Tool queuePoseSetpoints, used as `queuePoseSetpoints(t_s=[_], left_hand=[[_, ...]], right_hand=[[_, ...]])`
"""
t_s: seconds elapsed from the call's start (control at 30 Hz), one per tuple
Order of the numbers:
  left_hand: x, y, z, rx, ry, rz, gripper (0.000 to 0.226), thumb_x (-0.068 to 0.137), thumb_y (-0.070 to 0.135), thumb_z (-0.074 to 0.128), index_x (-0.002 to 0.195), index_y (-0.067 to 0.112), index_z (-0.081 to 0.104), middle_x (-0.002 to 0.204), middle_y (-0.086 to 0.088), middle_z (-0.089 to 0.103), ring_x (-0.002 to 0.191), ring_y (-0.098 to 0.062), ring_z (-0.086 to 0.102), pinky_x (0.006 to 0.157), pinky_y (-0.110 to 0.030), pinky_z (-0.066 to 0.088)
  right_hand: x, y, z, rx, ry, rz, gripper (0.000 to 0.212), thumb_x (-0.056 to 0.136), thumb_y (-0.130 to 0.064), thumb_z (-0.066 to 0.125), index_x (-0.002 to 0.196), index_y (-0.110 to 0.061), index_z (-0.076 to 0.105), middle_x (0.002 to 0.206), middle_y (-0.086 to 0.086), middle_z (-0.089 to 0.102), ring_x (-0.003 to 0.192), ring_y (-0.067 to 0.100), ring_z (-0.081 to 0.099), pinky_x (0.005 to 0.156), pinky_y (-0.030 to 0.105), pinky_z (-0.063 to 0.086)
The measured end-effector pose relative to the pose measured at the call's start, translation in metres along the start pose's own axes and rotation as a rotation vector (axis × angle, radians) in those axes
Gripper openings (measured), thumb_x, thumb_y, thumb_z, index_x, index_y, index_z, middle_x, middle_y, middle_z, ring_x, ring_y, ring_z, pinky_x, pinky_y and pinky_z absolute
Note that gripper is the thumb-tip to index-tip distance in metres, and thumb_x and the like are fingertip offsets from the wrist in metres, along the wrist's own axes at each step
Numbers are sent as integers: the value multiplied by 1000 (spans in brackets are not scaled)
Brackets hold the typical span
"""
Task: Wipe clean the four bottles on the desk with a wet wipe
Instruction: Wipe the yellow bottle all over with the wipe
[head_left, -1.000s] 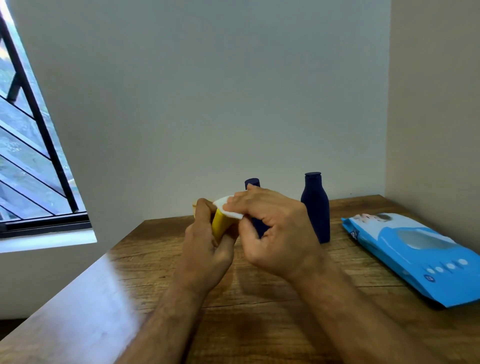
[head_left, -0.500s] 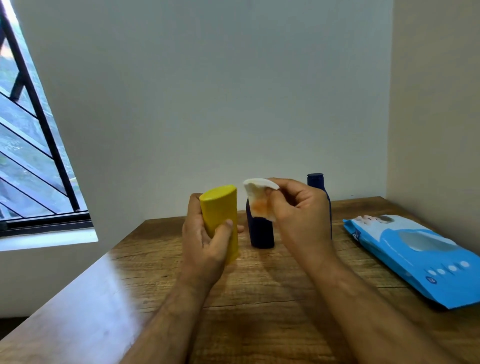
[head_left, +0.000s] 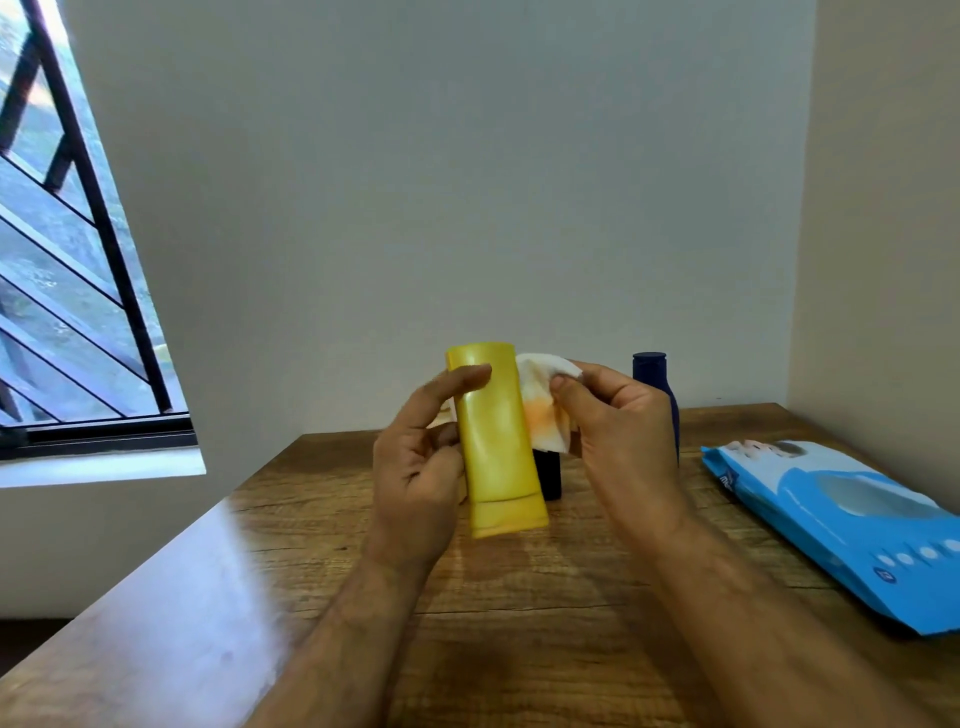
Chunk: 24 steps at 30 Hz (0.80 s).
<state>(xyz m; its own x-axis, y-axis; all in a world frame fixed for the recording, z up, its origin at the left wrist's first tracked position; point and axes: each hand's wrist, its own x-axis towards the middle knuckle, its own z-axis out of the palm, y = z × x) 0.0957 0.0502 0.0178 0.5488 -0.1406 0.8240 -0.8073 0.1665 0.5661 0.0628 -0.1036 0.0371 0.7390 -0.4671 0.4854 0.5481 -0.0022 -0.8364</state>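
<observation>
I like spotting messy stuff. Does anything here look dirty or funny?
Yes. The white wet wipe pinched in the right hand has an orange smear across its middle, next to the yellow bottle that the left hand holds up. Nothing is spilled on the desk.

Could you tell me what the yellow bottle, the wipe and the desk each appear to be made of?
The yellow bottle looks like smooth, slightly glossy plastic, judging by the soft sheen near its top. The wipe seems thin, soft non-woven cloth: it creases and carries an orange stain. The desk shows brown wood grain, though solid wood or laminate cannot be told apart.
</observation>
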Motion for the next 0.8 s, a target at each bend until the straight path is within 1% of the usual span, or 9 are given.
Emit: queuePoseSetpoints(t_s=[0.1,0.2,0.27,0.37,0.5,0.57,0.63,0.7,0.8], left_hand=[[1,1,0,194,0,98,66,79,-14,42,129,22,63,156,1,40,115,-14,64,76,-29,58],[2,2,-2,389,-37,190,68,83,-23,49,135,20,58,164,-1,27,136,4,44,83,-20,55],[2,0,-3,496,-108,243,69,80,-19,64,135,23,59,162,-2,28,135,11,38,89,-20,53],[-1,-5,-4,669,-107,291,65,70,14,89,124,37,60,155,7,32,135,-6,35,102,-27,44],[-1,-6,-5,869,-3,266,55,65,33,87,114,39,62,140,9,38,123,-21,33,89,-54,47],[1,-6,-5,891,3,250,41,70,47,82,106,33,69,137,8,45,123,-20,34,87,-56,46],[1,-4,-3,850,-5,245,44,78,62,69,100,23,71,131,7,54,123,-15,40,91,-50,46],[0,-1,-1,737,2,241,39,84,50,72,105,18,67,123,5,61,115,-10,52,89,-38,52],[-4,4,-1,693,-34,153,33,88,26,75,116,28,59,97,11,66,84,-6,63,71,-27,56]], right_hand=[[-1,-1,0,1,-12,-18,17,92,-16,65,105,-17,74,94,-2,76,92,16,71,84,48,58],[-1,-1,0,14,-20,-21,18,91,-17,65,106,-16,74,96,-1,76,95,19,71,85,49,57],[-2,-2,0,22,-45,-21,17,91,-16,65,106,-16,74,95,1,76,94,21,71,85,50,57],[-4,-2,1,16,-85,-12,17,91,-15,65,106,-14,74,95,3,76,93,22,72,84,49,58],[-3,-2,1,-42,-26,-41,13,90,-18,66,100,-23,74,94,-4,75,93,15,70,80,39,59],[-2,-3,0,-55,30,-53,14,91,-19,66,92,-32,71,92,-11,73,92,10,68,77,33,58],[-2,-4,-2,-40,56,-53,15,91,-20,65,91,-34,70,92,-11,73,92,9,68,77,35,60],[-4,-6,-2,-46,66,-57,15,92,-21,64,96,-33,70,94,-11,73,91,7,68,78,35,60],[-5,-7,-2,-97,91,-104,16,92,-19,64,100,-31,72,91,-16,72,88,0,67,77,28,59]])
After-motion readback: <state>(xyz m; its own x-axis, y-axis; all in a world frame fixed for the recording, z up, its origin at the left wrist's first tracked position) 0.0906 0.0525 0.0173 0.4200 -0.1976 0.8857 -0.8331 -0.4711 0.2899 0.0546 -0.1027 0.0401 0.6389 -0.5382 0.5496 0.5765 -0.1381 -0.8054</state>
